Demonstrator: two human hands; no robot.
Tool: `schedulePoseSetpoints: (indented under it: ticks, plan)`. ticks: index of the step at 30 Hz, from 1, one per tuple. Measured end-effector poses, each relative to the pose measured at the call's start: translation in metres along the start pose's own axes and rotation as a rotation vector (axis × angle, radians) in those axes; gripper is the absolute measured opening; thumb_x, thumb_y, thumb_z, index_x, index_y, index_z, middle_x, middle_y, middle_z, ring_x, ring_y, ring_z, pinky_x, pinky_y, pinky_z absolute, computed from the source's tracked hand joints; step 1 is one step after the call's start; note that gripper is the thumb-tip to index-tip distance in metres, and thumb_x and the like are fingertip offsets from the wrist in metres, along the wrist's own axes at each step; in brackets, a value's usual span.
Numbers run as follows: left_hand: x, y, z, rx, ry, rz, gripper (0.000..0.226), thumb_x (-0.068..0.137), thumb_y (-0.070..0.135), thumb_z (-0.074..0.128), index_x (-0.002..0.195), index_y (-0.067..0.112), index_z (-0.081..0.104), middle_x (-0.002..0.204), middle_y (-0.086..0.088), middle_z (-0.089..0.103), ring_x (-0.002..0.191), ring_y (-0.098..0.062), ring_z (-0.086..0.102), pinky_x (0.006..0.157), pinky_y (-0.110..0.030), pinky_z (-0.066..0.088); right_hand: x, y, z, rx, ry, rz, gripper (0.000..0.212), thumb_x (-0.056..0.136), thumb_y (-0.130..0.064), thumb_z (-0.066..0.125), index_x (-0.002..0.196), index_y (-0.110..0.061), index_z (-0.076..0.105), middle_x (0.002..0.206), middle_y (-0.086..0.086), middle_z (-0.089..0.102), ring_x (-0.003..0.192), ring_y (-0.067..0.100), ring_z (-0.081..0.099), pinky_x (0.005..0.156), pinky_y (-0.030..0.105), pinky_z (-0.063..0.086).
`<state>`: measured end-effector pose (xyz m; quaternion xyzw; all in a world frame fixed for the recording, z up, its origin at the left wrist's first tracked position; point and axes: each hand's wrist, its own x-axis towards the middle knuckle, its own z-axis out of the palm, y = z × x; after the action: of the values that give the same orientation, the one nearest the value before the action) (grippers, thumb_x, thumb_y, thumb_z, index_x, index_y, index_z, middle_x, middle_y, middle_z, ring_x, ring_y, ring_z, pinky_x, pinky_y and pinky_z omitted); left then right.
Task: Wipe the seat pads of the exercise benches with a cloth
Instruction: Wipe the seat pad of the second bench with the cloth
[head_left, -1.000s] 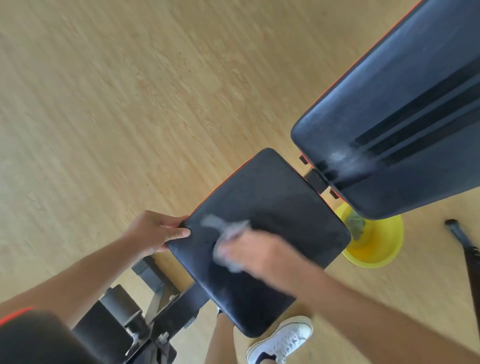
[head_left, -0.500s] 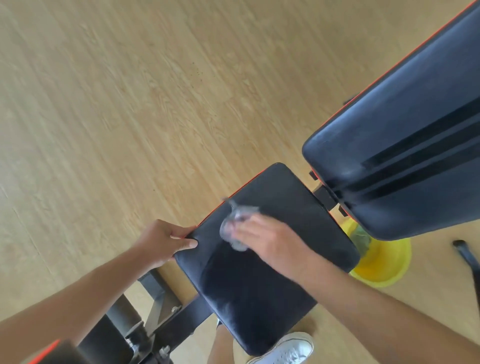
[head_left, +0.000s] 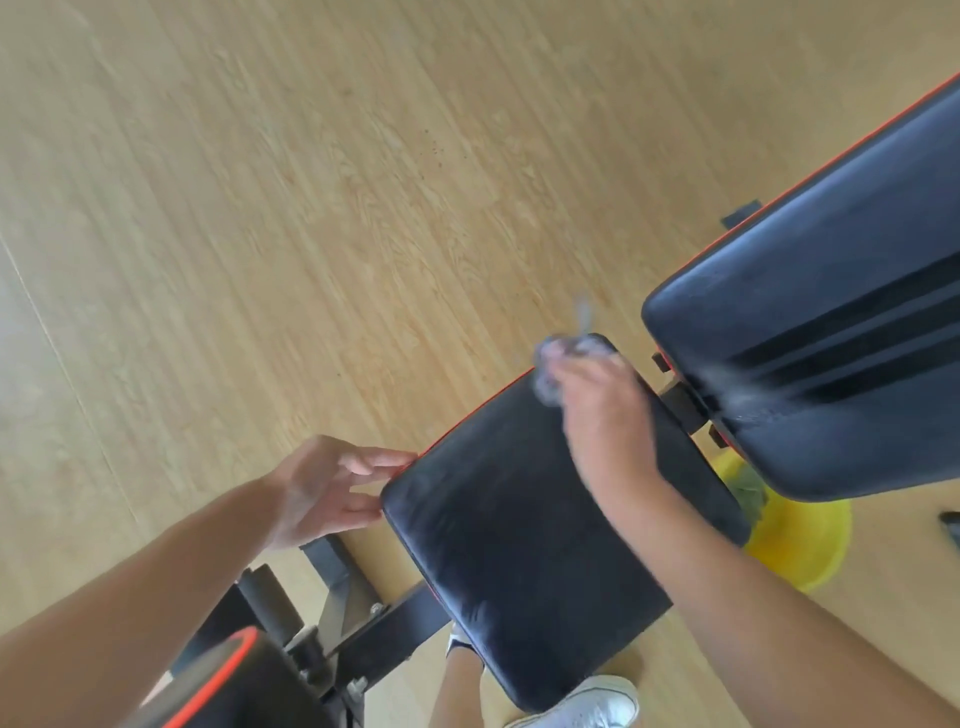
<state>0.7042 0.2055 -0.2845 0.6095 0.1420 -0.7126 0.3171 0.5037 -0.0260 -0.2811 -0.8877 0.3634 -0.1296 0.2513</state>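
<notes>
One view only, from the head camera, looking down at a wooden floor (head_left: 311, 208). Low and right of centre lies the black seat pad (head_left: 519, 530) of the bench, and the long back pad (head_left: 831, 338) slants across the upper right. A second ago the right hand (head_left: 602, 415) was rubbing the near-left part of the seat; half a second ago it was at the middle of the left edge; now it sits at the far corner, near the gap before the back pad. It is clenched around a small grey cloth (head_left: 561, 353), which is blurred with motion and pokes out past the fingers, a wisp of it lifting above the pad's edge.

The left hand (head_left: 322, 488) was gripping the seat's left corner firmly before. Now its fingers are loosened and spread, only the tips touching the red-trimmed edge, holding nothing.

By my judgement the stroke has covered the seat from near side to far, so this pad looks close to done, with faint streaks left on its surface. A yellow bucket (head_left: 800, 545) stands on the floor at the right, partly hidden under the back pad, and a white shoe (head_left: 587, 706) shows at the bottom edge.
</notes>
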Motion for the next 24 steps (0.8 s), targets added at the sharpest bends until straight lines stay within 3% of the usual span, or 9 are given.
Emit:
schedulePoseSetpoints:
  ticks: [2, 4, 8, 10, 15, 17, 21, 22, 24]
  plan:
    - [0.001, -0.002, -0.001, -0.045, 0.02, 0.004, 0.05, 0.088, 0.011, 0.042, 0.124, 0.014, 0.077, 0.145, -0.007, 0.061, 0.124, -0.039, 0.065, 0.116, -0.052, 0.039, 0.012, 0.001, 0.005, -0.071, 0.141, 0.2, 0.022, 0.09, 0.002, 0.068, 0.101, -0.013, 0.079, 0.091, 0.006, 0.072, 0.094, 0.028, 0.063, 0.087, 0.04, 0.056]
    - [0.0, -0.002, 0.0, -0.126, 0.051, 0.008, 0.049, 0.09, 0.011, 0.043, 0.13, 0.01, 0.071, 0.14, -0.012, 0.065, 0.122, -0.043, 0.066, 0.115, -0.054, 0.039, -0.022, -0.039, 0.029, 0.006, 0.027, 0.172, 0.021, 0.098, -0.007, 0.06, 0.103, -0.019, 0.076, 0.101, 0.004, 0.068, 0.099, 0.015, 0.061, 0.089, 0.03, 0.049]
    - [-0.006, -0.007, 0.005, -0.287, 0.057, 0.022, 0.055, 0.089, 0.013, 0.043, 0.144, 0.011, 0.05, 0.137, -0.019, 0.066, 0.12, -0.048, 0.064, 0.111, -0.057, 0.042, -0.098, -0.079, 0.057, -0.115, -0.42, -0.712, 0.032, 0.1, -0.001, 0.046, 0.124, -0.007, 0.068, 0.112, 0.003, 0.069, 0.106, 0.023, 0.065, 0.097, 0.032, 0.049]
    - [-0.007, -0.008, 0.007, -0.34, 0.07, 0.027, 0.057, 0.086, 0.016, 0.045, 0.144, 0.012, 0.049, 0.138, -0.022, 0.064, 0.114, -0.048, 0.066, 0.113, -0.058, 0.04, -0.061, -0.054, 0.044, -0.144, -0.4, -0.876, 0.032, 0.098, 0.0, 0.047, 0.118, -0.008, 0.069, 0.109, 0.001, 0.071, 0.104, 0.023, 0.065, 0.095, 0.032, 0.053]
    - [-0.004, -0.014, 0.004, -0.416, 0.119, 0.017, 0.059, 0.086, 0.019, 0.038, 0.144, 0.014, 0.047, 0.135, -0.025, 0.066, 0.121, -0.054, 0.062, 0.116, -0.061, 0.035, -0.01, -0.05, 0.048, -0.072, -0.14, 0.037, 0.028, 0.081, 0.012, 0.066, 0.1, -0.006, 0.075, 0.096, 0.005, 0.069, 0.095, 0.023, 0.059, 0.082, 0.028, 0.049]
    - [-0.004, -0.015, 0.006, -0.437, 0.097, 0.024, 0.059, 0.086, 0.018, 0.035, 0.144, 0.015, 0.046, 0.132, -0.028, 0.066, 0.125, -0.054, 0.058, 0.113, -0.06, 0.038, -0.057, -0.095, 0.068, 0.01, -0.31, -0.007, 0.025, 0.092, -0.004, 0.054, 0.102, -0.013, 0.074, 0.1, 0.001, 0.068, 0.096, 0.019, 0.061, 0.086, 0.028, 0.05]
    - [-0.004, -0.011, 0.003, -0.32, 0.078, 0.05, 0.052, 0.09, 0.02, 0.034, 0.136, 0.011, 0.058, 0.136, -0.026, 0.064, 0.113, -0.045, 0.064, 0.106, -0.056, 0.044, -0.12, -0.094, 0.041, 0.001, -0.46, -0.558, 0.02, 0.089, -0.012, 0.066, 0.101, -0.023, 0.078, 0.102, -0.009, 0.074, 0.089, 0.013, 0.064, 0.08, 0.021, 0.051]
    - [-0.002, -0.01, 0.004, -0.202, 0.078, 0.064, 0.049, 0.091, 0.022, 0.037, 0.133, 0.012, 0.062, 0.134, -0.021, 0.067, 0.115, -0.04, 0.066, 0.111, -0.054, 0.041, -0.108, -0.071, 0.027, -0.052, -0.386, -0.579, 0.025, 0.089, -0.007, 0.066, 0.106, -0.02, 0.077, 0.11, -0.007, 0.073, 0.098, 0.015, 0.065, 0.085, 0.023, 0.052]
    - [-0.003, -0.005, 0.009, 0.111, 0.051, 0.111, 0.039, 0.096, 0.024, 0.048, 0.128, 0.017, 0.07, 0.129, -0.007, 0.073, 0.121, -0.026, 0.068, 0.115, -0.045, 0.04, -0.069, -0.017, -0.003, -0.084, -0.182, -0.229, 0.03, 0.089, -0.001, 0.066, 0.114, -0.015, 0.076, 0.115, -0.002, 0.071, 0.107, 0.021, 0.065, 0.093, 0.024, 0.051]
